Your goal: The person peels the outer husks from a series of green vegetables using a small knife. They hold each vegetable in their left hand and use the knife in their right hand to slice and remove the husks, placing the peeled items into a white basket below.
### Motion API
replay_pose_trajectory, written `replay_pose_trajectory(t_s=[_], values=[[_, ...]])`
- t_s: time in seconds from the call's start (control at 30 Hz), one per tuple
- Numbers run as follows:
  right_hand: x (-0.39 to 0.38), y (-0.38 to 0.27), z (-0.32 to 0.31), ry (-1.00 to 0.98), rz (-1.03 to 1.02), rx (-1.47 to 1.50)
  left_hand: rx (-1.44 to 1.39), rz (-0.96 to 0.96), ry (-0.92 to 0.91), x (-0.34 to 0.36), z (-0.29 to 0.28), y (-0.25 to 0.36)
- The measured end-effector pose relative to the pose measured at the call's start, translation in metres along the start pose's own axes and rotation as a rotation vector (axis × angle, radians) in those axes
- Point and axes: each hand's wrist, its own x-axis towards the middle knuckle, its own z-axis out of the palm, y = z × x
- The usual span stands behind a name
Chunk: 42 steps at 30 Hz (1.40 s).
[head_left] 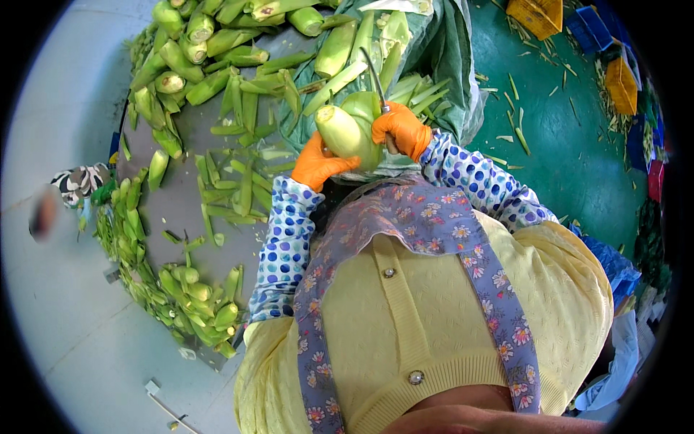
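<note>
My left hand (318, 163), in an orange glove, is closed around the lower side of a thick, pale green ear of corn (338, 130) in its husk. The cut end of the ear points up and to the left. My right hand (403, 132), gloved alike, grips a knife with a thin curved blade (374, 76) that points away from me. Its fingers are also against a broad husk leaf (367, 108) that stands off the ear. Just beyond my hands, loose husks (343, 87) and another ear (335, 49) lie on a green sheet.
Many unpeeled ears (210, 43) are heaped at the far left of a grey table (170, 206), with more ears (199, 296) at its near left edge. Stripped leaves (242, 188) are scattered between. Yellow crates (536, 16) stand on the green floor (571, 145). Another person (79, 184) is at the left.
</note>
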Motion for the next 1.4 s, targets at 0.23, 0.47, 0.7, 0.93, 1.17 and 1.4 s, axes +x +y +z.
replay_pose_trajectory(t_s=[0.23,0.47,0.7,0.93,1.17,1.4], values=[[-0.002,-0.008,0.002,0.157,-0.163,-0.185,-0.279,0.152,0.426,0.029,0.049,0.001],[0.043,-0.021,-0.107,0.443,0.144,0.299,-0.569,0.381,0.368,0.019,0.032,0.011],[0.027,-0.040,-0.114,0.527,-0.253,-0.475,-0.471,0.305,0.051,-0.009,0.002,0.051],[-0.018,-0.078,0.015,-0.318,-0.372,-0.656,-0.370,0.366,0.037,-0.005,0.027,0.039],[-0.018,-0.060,0.020,-0.424,-0.363,-0.631,-0.366,0.248,0.017,-0.004,0.044,0.032],[-0.016,-0.058,0.013,-0.399,-0.325,-0.821,-0.264,0.136,0.047,-0.017,0.043,0.037]])
